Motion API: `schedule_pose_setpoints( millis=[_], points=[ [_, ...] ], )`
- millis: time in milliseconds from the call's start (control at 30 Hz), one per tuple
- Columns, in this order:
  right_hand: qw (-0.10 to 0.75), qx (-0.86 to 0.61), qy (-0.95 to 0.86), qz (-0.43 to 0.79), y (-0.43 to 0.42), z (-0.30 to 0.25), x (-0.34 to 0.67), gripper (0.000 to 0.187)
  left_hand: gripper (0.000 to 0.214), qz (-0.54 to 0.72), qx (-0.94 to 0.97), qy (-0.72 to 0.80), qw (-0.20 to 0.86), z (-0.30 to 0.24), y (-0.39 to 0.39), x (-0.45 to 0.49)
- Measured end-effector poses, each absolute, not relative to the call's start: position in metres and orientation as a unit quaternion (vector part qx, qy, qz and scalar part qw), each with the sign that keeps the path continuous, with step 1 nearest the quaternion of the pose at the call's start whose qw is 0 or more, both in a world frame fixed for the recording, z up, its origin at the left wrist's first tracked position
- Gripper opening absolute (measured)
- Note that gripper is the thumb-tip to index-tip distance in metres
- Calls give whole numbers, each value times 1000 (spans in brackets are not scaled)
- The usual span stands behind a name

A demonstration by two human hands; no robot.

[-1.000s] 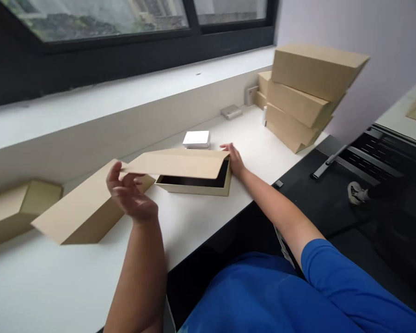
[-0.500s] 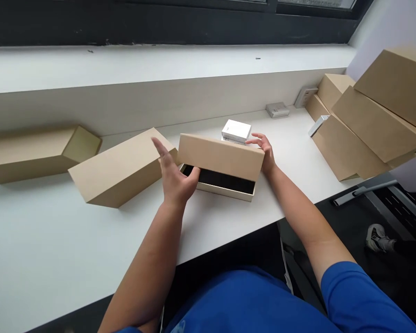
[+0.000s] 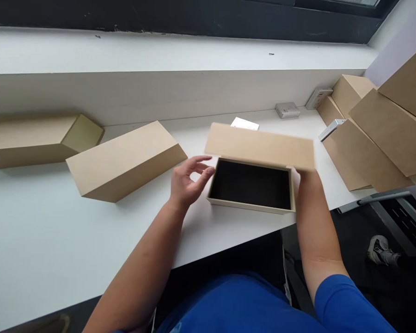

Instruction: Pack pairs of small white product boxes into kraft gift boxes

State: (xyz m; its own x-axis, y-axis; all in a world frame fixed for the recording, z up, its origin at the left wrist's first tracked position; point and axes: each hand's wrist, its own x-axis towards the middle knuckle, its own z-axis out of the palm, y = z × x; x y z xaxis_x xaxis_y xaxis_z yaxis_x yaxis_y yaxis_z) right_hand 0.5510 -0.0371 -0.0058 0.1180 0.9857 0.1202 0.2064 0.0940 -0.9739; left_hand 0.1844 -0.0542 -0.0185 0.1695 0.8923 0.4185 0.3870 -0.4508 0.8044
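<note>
An open brown cardboard box [image 3: 251,207] with a black interior lies on the white table. Its brown lid [image 3: 260,144] is raised along the far side, tilted and slightly blurred. My right hand [image 3: 305,177] grips the lid at its right end; most of the fingers are hidden behind it. Beside the box's left end is my left hand [image 3: 190,181], fingers apart and curved, with nothing in it. Behind the lid, part of a small white box [image 3: 244,124] shows.
Left of my hands lie a long brown box [image 3: 125,159] and another brown box [image 3: 31,138]. Small grey boxes [image 3: 287,110] stand by the back wall. Several brown boxes [image 3: 388,132] are piled at the right. A person's shoe [image 3: 379,249] shows on the floor.
The lid has been lifted and shifted right and away, baring the black interior. The box has moved right. My left hand has let go and come to its left end.
</note>
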Motion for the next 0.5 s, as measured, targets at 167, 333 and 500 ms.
schedule_pose_setpoints(
  millis=[167,333,500],
  points=[
    [599,-606,-384,356,-32,-14,591,61,39,385,792,350,320,-20,-65,207],
    [581,-703,-320,258,-24,-22,607,43,38,362,801,309,362,-30,-66,215],
    [571,-737,-294,210,-22,-18,606,26,36,378,795,285,378,-44,-64,218]
  ],
)
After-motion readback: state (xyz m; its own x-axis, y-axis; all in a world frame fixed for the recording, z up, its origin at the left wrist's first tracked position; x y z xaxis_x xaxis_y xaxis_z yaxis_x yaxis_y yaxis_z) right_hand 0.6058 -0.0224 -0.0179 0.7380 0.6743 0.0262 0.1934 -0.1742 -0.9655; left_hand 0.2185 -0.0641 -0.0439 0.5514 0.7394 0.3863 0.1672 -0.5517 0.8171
